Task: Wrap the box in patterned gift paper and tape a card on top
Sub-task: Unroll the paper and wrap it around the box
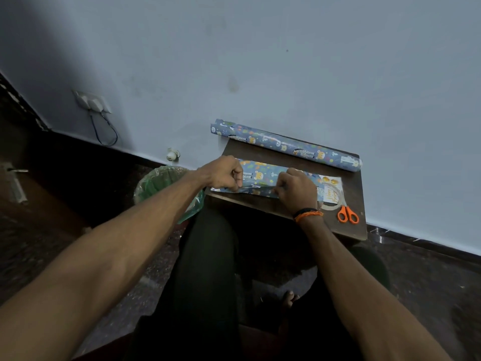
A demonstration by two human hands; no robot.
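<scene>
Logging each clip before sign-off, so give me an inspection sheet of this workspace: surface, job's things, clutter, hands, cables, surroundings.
Surface: small dark brown wooden table set against the wall.
Job's things: box covered in blue animal-print gift paper lying on the table; white greeting card beside it; clear tape ring; spare roll of the same blue paper at the far edge.
Clutter: orange-handled scissors at the table's near right corner.
Hands: left hand and right hand both pinch the paper fold with curled fingers.
Cables: dark cable hanging from a white wall socket.
Surroundings: pale blue wall; green-lined waste bin; dark floor.
</scene>
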